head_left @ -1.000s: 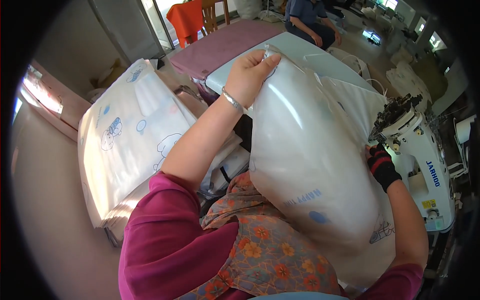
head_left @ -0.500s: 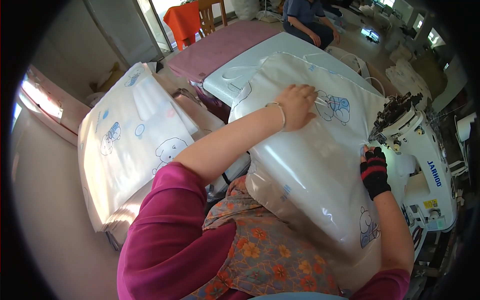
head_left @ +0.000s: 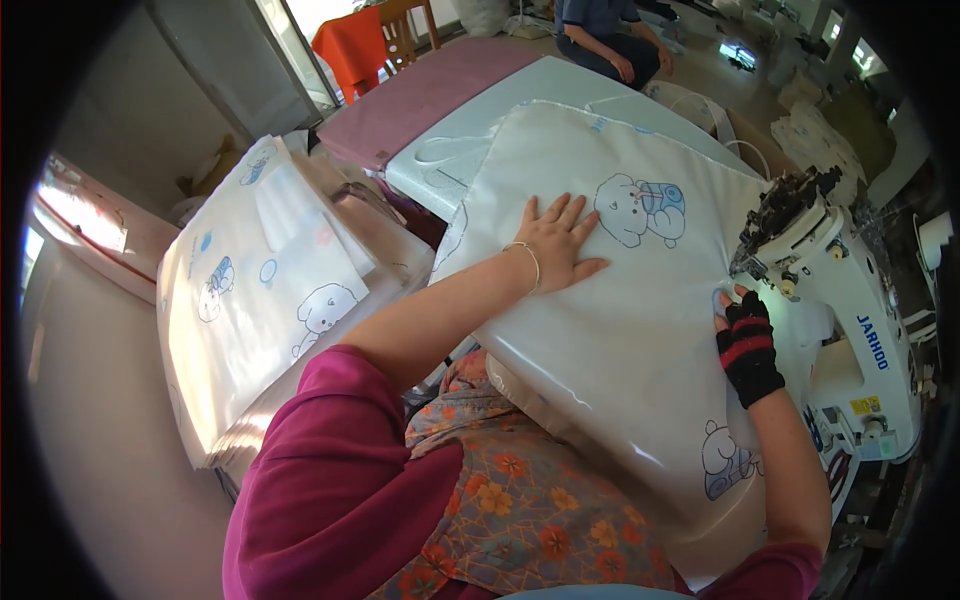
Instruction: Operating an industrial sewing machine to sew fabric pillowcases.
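Observation:
A large glossy white plastic sheet (head_left: 600,330) with printed cartoon puppies spreads across my lap and the table. My left hand (head_left: 558,245), with a thin bangle at the wrist, rests flat on it, fingers spread, left of a printed puppy. At the sheet's right edge, my right hand (head_left: 748,345) wears a black fingerless glove with red bands. Its thumb and fingers pinch that edge just below the head of a white sewing machine (head_left: 860,340). The edge runs in toward the machine's dark mechanism (head_left: 785,220), where the needle area is hidden.
At the left lies a stack of similar printed sheets (head_left: 235,290). Beyond are the pale tabletop (head_left: 440,145) and a mauve padded surface (head_left: 430,90). A chair (head_left: 402,35) with orange cloth (head_left: 350,48) stands behind. A seated person (head_left: 605,40) is at the far side.
My left hand has slid left and slightly nearer, its fingers now spread wider. The sheet has shifted left beneath it and lies smoother. My right hand stays by the machine, nearly unmoved.

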Action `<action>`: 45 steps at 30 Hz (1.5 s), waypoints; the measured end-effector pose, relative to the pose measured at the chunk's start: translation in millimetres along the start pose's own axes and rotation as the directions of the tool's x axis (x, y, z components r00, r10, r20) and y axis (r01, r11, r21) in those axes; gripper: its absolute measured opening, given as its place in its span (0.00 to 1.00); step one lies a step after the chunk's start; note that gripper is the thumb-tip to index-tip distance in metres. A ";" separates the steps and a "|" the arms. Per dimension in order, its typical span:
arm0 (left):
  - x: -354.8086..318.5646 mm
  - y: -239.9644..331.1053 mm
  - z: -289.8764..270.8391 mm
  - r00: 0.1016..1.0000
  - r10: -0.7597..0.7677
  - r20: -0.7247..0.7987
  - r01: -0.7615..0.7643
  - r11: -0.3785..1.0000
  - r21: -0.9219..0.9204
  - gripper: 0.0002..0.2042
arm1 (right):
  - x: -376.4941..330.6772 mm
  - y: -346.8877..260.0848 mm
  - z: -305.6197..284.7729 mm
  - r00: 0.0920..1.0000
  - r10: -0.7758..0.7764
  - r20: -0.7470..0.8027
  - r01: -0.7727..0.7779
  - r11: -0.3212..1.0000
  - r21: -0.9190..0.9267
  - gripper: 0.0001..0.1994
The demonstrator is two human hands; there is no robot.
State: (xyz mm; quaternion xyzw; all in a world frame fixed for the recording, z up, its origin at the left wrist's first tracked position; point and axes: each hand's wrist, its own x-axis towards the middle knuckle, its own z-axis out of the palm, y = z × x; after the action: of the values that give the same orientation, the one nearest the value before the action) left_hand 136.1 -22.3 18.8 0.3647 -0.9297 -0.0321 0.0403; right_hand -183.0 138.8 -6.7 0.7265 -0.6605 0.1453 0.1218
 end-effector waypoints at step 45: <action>-19.1 -109.6 12.1 0.772 -0.146 -0.618 -0.179 0.884 -0.432 0.21 | 13.5 -26.9 5.9 0.998 0.052 -0.040 -0.045 0.987 0.154 0.17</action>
State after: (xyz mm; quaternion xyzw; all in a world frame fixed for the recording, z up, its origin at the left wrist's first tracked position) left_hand 222.9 -89.1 -4.0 0.3248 -0.8279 -0.1296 0.4384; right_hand -154.8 126.8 -6.7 0.7140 -0.6621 0.2145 0.0767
